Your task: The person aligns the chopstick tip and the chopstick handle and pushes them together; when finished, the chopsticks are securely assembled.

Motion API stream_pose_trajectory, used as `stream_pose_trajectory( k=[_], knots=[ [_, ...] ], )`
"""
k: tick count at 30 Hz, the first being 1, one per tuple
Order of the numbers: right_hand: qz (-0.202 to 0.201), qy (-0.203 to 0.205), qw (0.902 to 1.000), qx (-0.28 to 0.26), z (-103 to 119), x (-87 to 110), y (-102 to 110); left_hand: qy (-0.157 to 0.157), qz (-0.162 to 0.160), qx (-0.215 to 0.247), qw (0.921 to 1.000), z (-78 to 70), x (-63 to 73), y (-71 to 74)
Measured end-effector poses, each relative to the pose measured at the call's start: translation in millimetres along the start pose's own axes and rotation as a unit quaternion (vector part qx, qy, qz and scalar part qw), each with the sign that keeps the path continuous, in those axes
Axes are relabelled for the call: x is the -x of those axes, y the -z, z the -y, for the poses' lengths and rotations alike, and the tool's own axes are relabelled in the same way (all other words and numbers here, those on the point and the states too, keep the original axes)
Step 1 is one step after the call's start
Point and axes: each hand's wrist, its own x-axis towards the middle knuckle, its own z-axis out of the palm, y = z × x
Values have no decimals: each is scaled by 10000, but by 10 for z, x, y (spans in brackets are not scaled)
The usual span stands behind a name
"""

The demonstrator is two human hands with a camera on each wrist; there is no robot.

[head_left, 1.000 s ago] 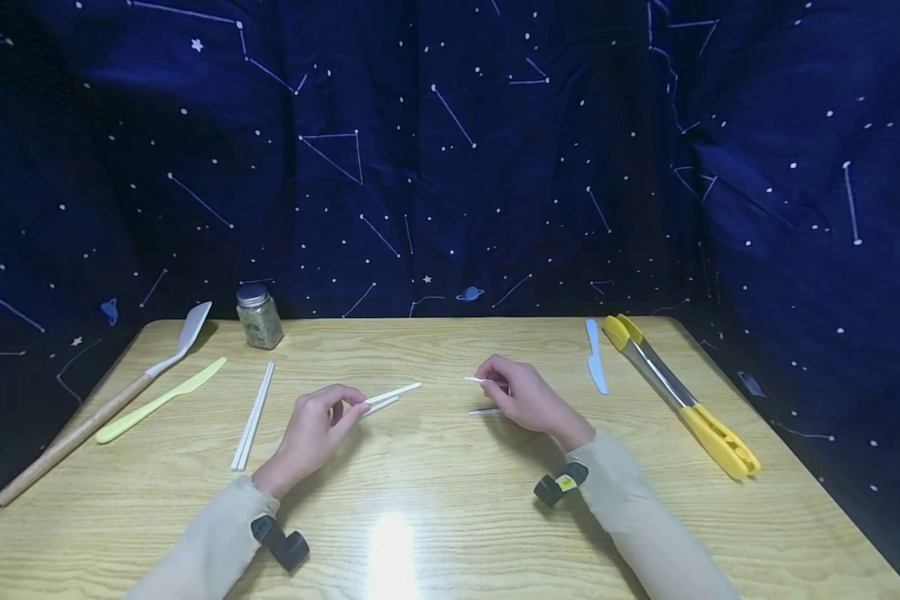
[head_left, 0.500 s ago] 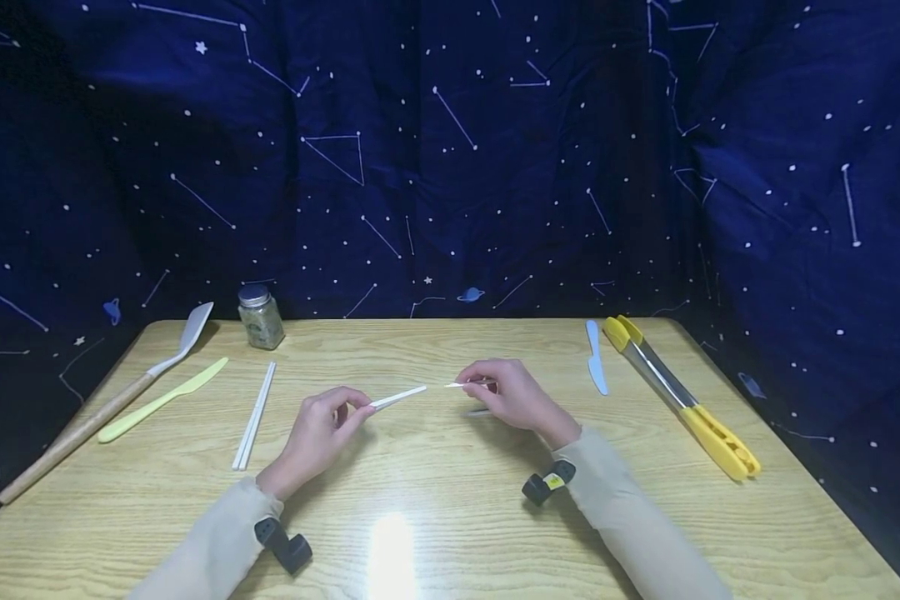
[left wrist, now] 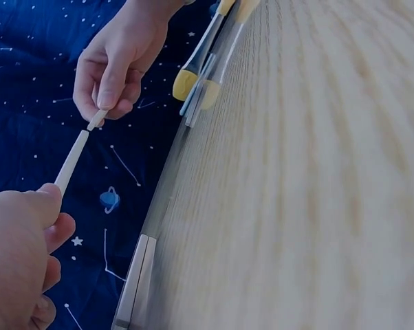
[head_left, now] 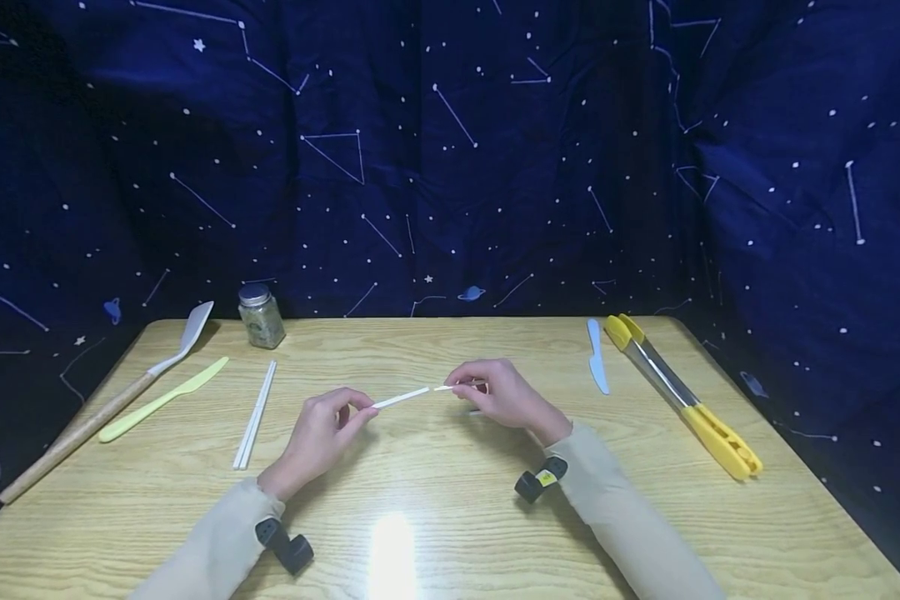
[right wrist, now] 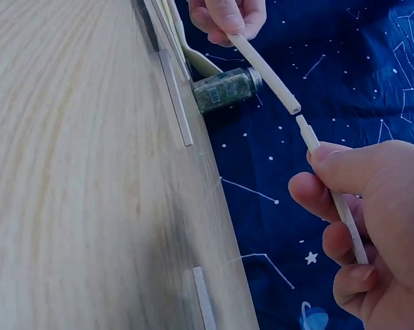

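My left hand (head_left: 330,429) pinches a white chopstick piece (head_left: 401,398) between thumb and fingers, pointing it to the right. In my right hand (head_left: 506,396) is a thinner chopstick piece (right wrist: 309,137) with a narrow stepped peg at its end. The left piece (right wrist: 265,72) shows a square end facing that peg. A small gap separates the two ends, which nearly line up above the table. Below the hands, another loose piece (right wrist: 176,100) lies on the wood. A further piece (right wrist: 203,299) rests under the right hand, mostly covered by it in the head view.
On the left lie a pair of white chopsticks (head_left: 255,417), a pale green knife (head_left: 161,402) and a wooden-handled spatula (head_left: 82,432). A spice jar (head_left: 261,318) stands behind them. A blue knife (head_left: 597,358) and yellow-tipped tongs (head_left: 678,392) lie at right.
The right hand has moved left with its piece, bringing the peg close to the other piece's end. The left hand has shifted slightly right.
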Motion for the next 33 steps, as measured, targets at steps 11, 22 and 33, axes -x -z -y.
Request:
stream_pose_trajectory(
  k=[11, 22, 33],
  knots=[
    [256, 296, 9990, 227, 70, -10, -30, 21, 8, -27, 10000, -2, 9, -2],
    [182, 119, 9994, 282, 55, 2, -37, -69, 41, 51, 10000, 12, 14, -14],
    [258, 136, 9992, 291, 55, 12, -77, -17, 111, 159, 9998, 1, 23, -17]
  ],
)
